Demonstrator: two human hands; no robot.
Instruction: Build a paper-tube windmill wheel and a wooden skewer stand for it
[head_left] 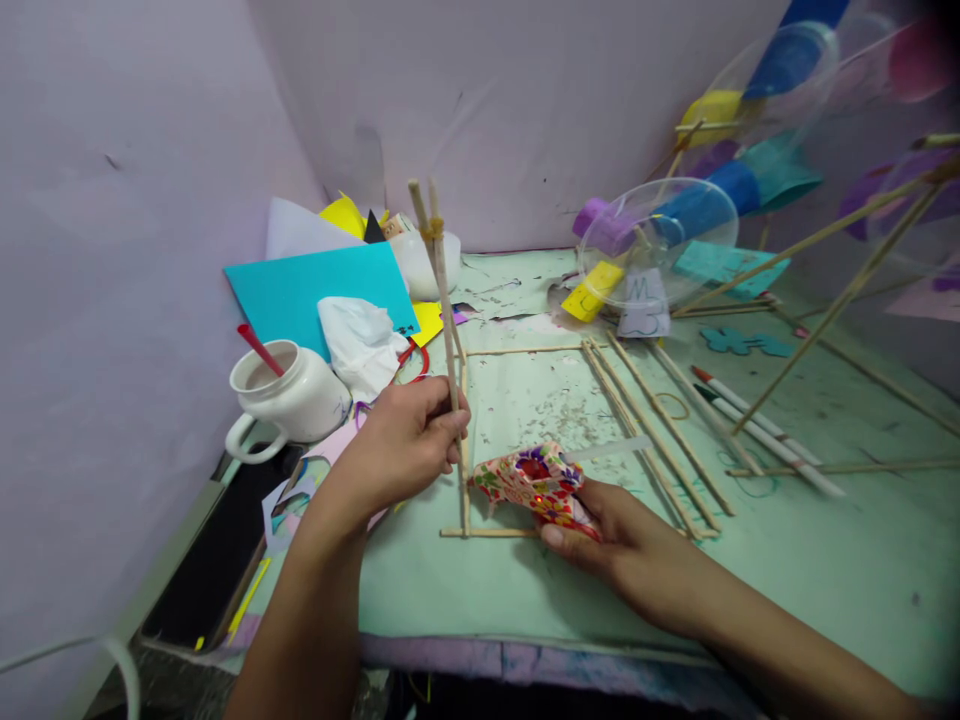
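Two thin wooden sticks (pixel 441 270), joined near the top by a yellowish band or lump, stand nearly upright in my left hand (pixel 409 435). The fingers pinch their lower part, above the left side of a rectangular stick frame (pixel 536 351) lying on the table. My right hand (pixel 611 540) is closed around a flower-patterned hot glue gun (pixel 529 475). Its nozzle points left, close to the frame's left stick; whether they touch I cannot tell. A translucent glue stick (pixel 611 449) sticks out behind it. A small red light glows on its side.
Several loose sticks (pixel 667 425) and markers (pixel 772 430) lie to the right. A taller stick structure (pixel 832 300) with plastic lids and coloured paper stands beyond them. On the left are a white mug (pixel 300 395), crumpled tissue (pixel 360 345), blue paper (pixel 315 285) and a dark flat panel (pixel 217 560).
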